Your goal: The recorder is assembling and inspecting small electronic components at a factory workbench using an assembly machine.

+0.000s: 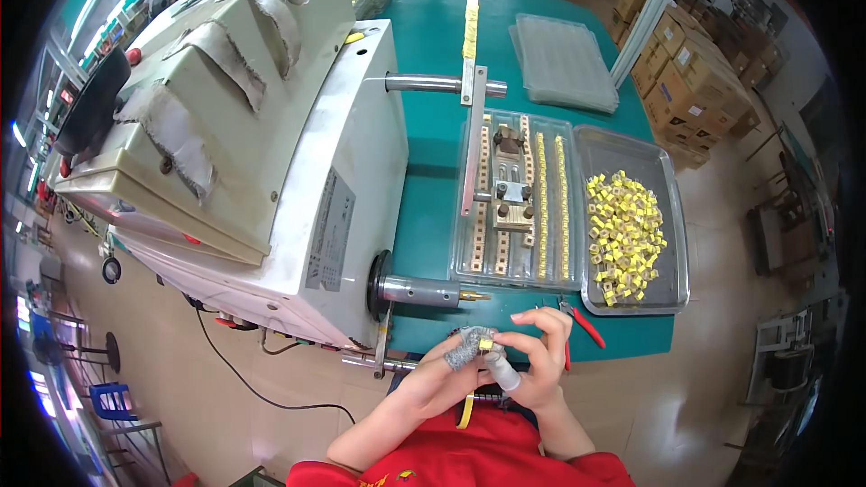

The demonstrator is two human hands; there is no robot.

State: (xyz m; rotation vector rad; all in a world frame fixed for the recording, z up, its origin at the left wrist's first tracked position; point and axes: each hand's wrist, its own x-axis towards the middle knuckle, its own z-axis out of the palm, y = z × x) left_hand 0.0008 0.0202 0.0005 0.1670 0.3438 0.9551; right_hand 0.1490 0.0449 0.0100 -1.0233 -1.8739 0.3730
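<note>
A small yellow-taped block [486, 344], like a tiny wound coil, is pinched between the fingertips of both my hands in front of the machine's spindle. My left hand [431, 382] is closed on it, with grey covers on its fingers. From the other side my right hand [538, 362] grips it too, wearing a pale cover on the thumb, its other fingers raised. Below them a strip of yellow tape [465, 411] hangs against my red shirt. The grey spindle [422, 291] with its thin brass tip [475, 296] points right, and nothing is seen mounted on that tip.
The large winding machine [352, 144] fills the left. A clear tray [462, 248] carries rows of small parts under a metal bar and clamp blocks. Right of it, a metal tray [678, 257] holds yellow coils [624, 234]. Red-handled cutters [588, 328] lie near the green table's edge.
</note>
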